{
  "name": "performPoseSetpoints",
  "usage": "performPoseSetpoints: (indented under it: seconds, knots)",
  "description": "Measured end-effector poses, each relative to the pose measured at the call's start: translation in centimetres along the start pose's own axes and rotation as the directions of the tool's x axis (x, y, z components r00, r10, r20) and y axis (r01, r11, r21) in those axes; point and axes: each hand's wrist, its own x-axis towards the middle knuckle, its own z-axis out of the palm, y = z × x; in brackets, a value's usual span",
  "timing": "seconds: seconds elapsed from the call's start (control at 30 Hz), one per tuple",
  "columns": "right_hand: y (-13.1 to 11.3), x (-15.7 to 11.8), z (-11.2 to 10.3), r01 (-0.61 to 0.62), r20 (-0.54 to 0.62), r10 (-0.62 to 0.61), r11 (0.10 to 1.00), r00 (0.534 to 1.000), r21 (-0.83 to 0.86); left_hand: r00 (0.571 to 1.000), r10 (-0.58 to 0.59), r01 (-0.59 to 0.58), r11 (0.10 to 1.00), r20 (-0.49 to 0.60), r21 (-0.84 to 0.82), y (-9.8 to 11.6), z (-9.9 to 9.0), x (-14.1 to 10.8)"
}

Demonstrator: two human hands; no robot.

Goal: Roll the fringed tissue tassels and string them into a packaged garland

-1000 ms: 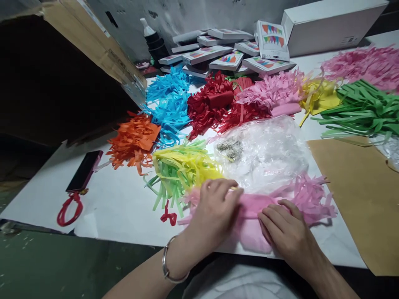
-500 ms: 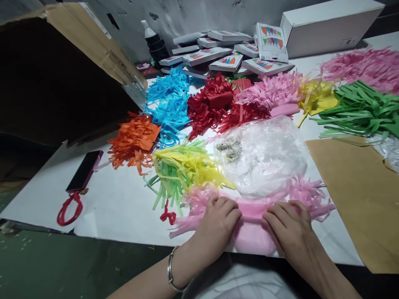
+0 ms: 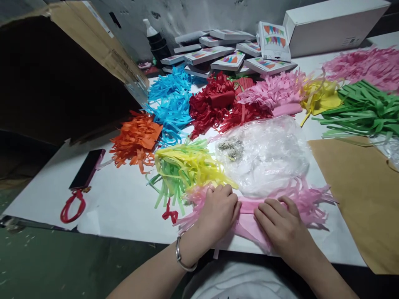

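Observation:
A sheet of pink tissue paper (image 3: 249, 206) with fringed ends lies at the table's front edge, its middle folded or rolled into a band. My left hand (image 3: 219, 209) is closed on the left part of this band, fingers curled over it. On the right part my right hand (image 3: 278, 220) grips it the same way, its fingertips hidden under the paper. Behind the hands sits a crumpled clear plastic bag (image 3: 274, 155). Yellow and light green fringed paper (image 3: 190, 166) touches the pink fringe at the left.
Orange (image 3: 135, 139), blue (image 3: 171, 104), red (image 3: 212, 99) and green (image 3: 368, 108) tassels lie across the table. Several flat boxes (image 3: 229, 61) are piled behind them. A phone (image 3: 86, 169) lies left, by a large open carton (image 3: 102, 45). Brown paper (image 3: 346, 195) covers the right.
Both hands have moved slightly, the right one inward and closer to the left. Less of the pink sheet hangs flat in front of the band, and its front edge is now slanted.

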Motion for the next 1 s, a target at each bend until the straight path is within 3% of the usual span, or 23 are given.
performPoseSetpoints:
  seconds: [0.13,0.23,0.3,0.37,0.53,0.7,0.87,1.0]
  knots:
    - [0.2,-0.1,0.5,-0.006,-0.005,0.006,0.999,1.000,0.035,0.981,0.061,-0.076,0.994,-0.185,-0.073,-0.4,0.5,-1.0]
    - [0.1,0.1,0.4,-0.064,-0.030,0.066,0.996,0.997,0.067,0.900,0.237,-0.277,0.959,-0.365,-0.060,-0.6,0.9,-1.7]
    - [-0.2,0.4,0.4,-0.074,-0.015,0.075,0.994,0.997,0.077,0.849,0.327,-0.373,0.927,-0.416,-0.031,-0.5,1.4,-1.9]
    - [-0.5,0.5,0.5,-0.054,0.019,0.053,0.996,0.998,0.065,0.835,0.347,-0.404,0.914,-0.427,-0.047,-0.6,1.9,-1.7]
    - [0.2,-0.6,0.5,-0.033,0.039,0.031,0.998,0.999,0.052,0.871,0.281,-0.376,0.910,-0.404,-0.177,-1.3,2.9,-1.7]
    - [1.7,-2.0,-0.2,-0.134,0.017,0.133,0.988,0.991,0.077,0.929,0.187,-0.278,0.923,-0.321,-0.267,-1.7,2.6,-2.4]
    - [1.2,-1.0,-0.2,-0.279,0.040,0.286,0.953,0.958,-0.122,0.973,0.053,-0.086,0.987,-0.226,-0.139,-0.9,2.2,-1.9]
    - [0.2,-0.3,0.0,-0.224,-0.014,0.225,0.959,0.974,-0.174,0.976,0.061,-0.073,0.996,-0.207,-0.052,-0.6,2.0,-1.2]
